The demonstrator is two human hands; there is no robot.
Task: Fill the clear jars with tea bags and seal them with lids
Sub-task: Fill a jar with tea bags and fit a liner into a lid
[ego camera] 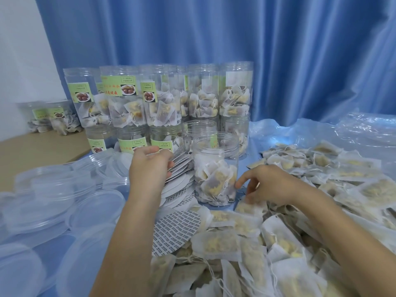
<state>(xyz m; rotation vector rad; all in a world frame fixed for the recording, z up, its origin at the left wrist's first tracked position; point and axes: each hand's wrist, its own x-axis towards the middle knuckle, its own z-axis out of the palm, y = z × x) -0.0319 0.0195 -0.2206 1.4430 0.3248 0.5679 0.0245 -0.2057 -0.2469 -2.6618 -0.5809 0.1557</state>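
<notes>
An open clear jar (216, 168) stands mid-table, about half full of tea bags, with no lid on it. My left hand (150, 168) is just left of it, fingers curled on a fanned stack of round white seal liners (182, 166). My right hand (270, 185) is low to the jar's right, index finger touching the jar's side, the other fingers curled over the tea bags; whether it holds one is unclear. A large heap of loose tea bags (289, 239) covers the table's right and front.
Filled, labelled jars (162, 97) are stacked in two tiers behind the open jar. Clear plastic lids (60, 202) lie piled at the left. A printed round liner (175, 230) lies near the front. Crumpled clear plastic (353, 129) lies at the back right, and a blue curtain hangs behind.
</notes>
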